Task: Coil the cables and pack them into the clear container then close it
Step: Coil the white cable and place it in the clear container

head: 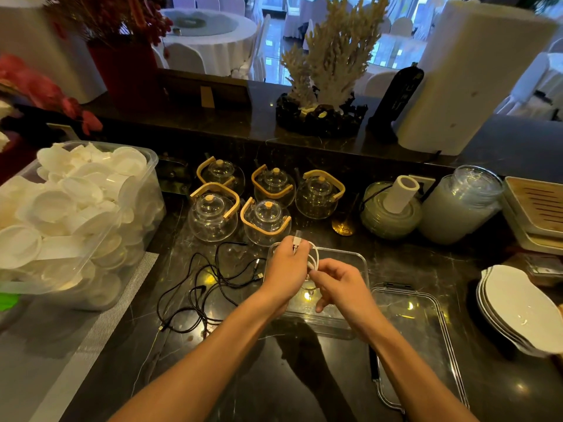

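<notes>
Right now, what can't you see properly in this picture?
All in the head view:
- White cable: its far end, hidden under the left hand and right hand.
- Clear container: its floor, covered by both hands.
- Black cables: their number, too tangled.
- Lid: near corner, behind the right forearm.

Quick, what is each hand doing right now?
Left hand: holds the coiled white cable.
Right hand: pinches the same cable.
</notes>
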The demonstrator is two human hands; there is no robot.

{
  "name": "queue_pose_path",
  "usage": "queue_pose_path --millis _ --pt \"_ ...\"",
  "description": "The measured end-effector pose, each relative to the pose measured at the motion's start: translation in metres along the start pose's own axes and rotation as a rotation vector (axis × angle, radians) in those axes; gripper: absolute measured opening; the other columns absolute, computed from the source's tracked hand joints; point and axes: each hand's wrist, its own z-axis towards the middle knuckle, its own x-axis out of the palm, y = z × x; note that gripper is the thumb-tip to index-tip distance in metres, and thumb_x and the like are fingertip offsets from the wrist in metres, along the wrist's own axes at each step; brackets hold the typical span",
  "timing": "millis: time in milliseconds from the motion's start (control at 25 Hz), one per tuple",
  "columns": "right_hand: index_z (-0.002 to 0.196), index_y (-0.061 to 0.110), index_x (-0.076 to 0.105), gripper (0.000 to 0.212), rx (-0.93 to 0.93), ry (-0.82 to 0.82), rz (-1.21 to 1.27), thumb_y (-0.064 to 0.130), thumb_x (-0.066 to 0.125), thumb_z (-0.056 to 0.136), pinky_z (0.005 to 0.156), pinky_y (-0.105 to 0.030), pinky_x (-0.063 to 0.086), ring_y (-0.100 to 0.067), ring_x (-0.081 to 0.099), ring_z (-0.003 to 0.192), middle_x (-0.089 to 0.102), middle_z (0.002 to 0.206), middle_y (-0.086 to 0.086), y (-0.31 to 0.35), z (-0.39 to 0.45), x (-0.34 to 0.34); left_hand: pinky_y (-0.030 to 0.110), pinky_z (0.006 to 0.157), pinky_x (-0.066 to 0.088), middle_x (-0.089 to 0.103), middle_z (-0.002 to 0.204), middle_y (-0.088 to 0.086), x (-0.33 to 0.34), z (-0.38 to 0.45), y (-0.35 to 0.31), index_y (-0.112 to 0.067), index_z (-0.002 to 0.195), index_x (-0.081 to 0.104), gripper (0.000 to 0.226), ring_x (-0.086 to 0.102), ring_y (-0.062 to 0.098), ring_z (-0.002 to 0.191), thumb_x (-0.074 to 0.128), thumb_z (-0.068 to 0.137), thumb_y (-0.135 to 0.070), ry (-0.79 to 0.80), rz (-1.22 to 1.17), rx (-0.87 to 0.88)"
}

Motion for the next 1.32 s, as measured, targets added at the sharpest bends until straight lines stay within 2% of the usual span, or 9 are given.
queue_pose_path --millis 200,400,520,640,760,840,1000,1120,1320 --pt "0.090 0.010 0.068 0.003 -0.077 -0.158 -0.088 0.008 0.070 0.091 0.049 -0.032 0.056 -0.019 0.057 0.061 0.058 0.068 -0.008 -0.014 0.006 0.007 0.024 0.058 0.044 0.061 0.069 -0.001 -0.001 0.000 0.004 -0.009 0.094 0.065 0.020 0.055 0.010 0.062 0.048 0.100 -0.017 0.097 -0.015 -0.059" --pt "0.094 0.023 0.059 0.011 -0.181 -0.311 -0.343 0.027 0.069 0.095 0.052 -0.047 0.057 -0.015 0.064 0.058 0.067 0.071 -0.006 -0.027 0.005 0.013 0.027 0.064 0.048 0.051 0.057 -0.001 -0.009 -0.001 0.009 -0.011 0.086 0.060 0.033 0.050 0.009 0.054 0.041 0.108 -0.026 0.237 -0.392 -0.342" --pt "0.107 0.026 0.056 0.011 -0.329 -0.308 -0.476 0.031 0.063 0.100 0.051 -0.031 0.054 -0.009 0.066 0.060 0.065 0.064 0.005 -0.027 0.003 0.013 0.022 0.058 0.049 0.057 0.056 -0.001 -0.009 -0.003 0.016 -0.004 0.100 0.064 0.038 0.052 0.007 0.051 0.038 0.109 -0.030 0.287 -0.418 -0.418" --pt "0.108 0.029 0.067 0.008 -0.301 -0.347 -0.309 0.030 0.062 0.102 0.057 -0.026 0.056 -0.007 0.071 0.070 0.073 0.075 0.006 -0.023 0.005 0.016 0.020 0.057 0.045 0.055 0.066 -0.001 -0.009 -0.002 0.025 0.001 0.127 0.060 0.036 0.047 0.006 0.056 0.042 0.108 -0.024 0.278 -0.460 -0.420" --pt "0.104 0.036 0.069 0.009 -0.235 -0.428 -0.212 0.035 0.061 0.102 0.066 -0.034 0.056 -0.012 0.069 0.079 0.072 0.092 0.007 -0.024 0.009 0.011 0.022 0.067 0.049 0.051 0.081 0.004 -0.012 0.003 0.029 0.001 0.120 0.057 0.026 0.048 0.007 0.063 0.045 0.107 -0.019 0.313 -0.336 -0.338" --pt "0.105 0.033 0.071 0.012 -0.182 -0.457 -0.115 0.033 0.059 0.103 0.059 -0.034 0.051 -0.014 0.062 0.068 0.072 0.094 0.002 -0.022 0.009 0.005 0.027 0.078 0.049 0.051 0.082 0.004 -0.015 0.004 0.029 -0.002 0.116 0.056 0.023 0.048 0.007 0.066 0.045 0.107 -0.021 0.345 -0.247 -0.275" --pt "0.119 0.020 0.069 0.020 -0.086 -0.416 0.273 0.021 0.055 0.105 0.041 -0.024 0.035 -0.011 0.041 0.044 0.065 0.078 -0.004 -0.016 0.009 -0.007 0.031 0.083 0.048 0.055 0.079 0.001 -0.021 0.004 0.025 -0.011 0.099 0.065 0.023 0.051 0.010 0.074 0.048 0.106 -0.025 0.411 -0.005 -0.157" --pt "0.104 0.005 0.065 0.012 0.089 -0.386 0.431 0.013 0.058 0.103 0.038 -0.020 0.030 -0.007 0.035 0.042 0.053 0.069 -0.005 -0.014 0.017 -0.014 0.031 0.077 0.049 0.052 0.071 0.000 -0.015 -0.003 0.021 -0.015 0.092 0.062 0.025 0.049 0.012 0.069 0.047 0.106 -0.028 0.383 0.004 -0.074" --pt "0.088 0.002 0.076 0.024 0.256 -0.032 0.326 0.011 0.058 0.102 0.038 -0.017 0.022 -0.005 0.031 0.042 0.048 0.059 0.000 -0.012 0.012 -0.018 0.040 0.072 0.051 0.054 0.070 -0.003 -0.012 0.001 0.017 -0.016 0.089 0.057 0.027 0.053 0.011 0.065 0.044 0.106 -0.033 0.247 0.112 0.071"
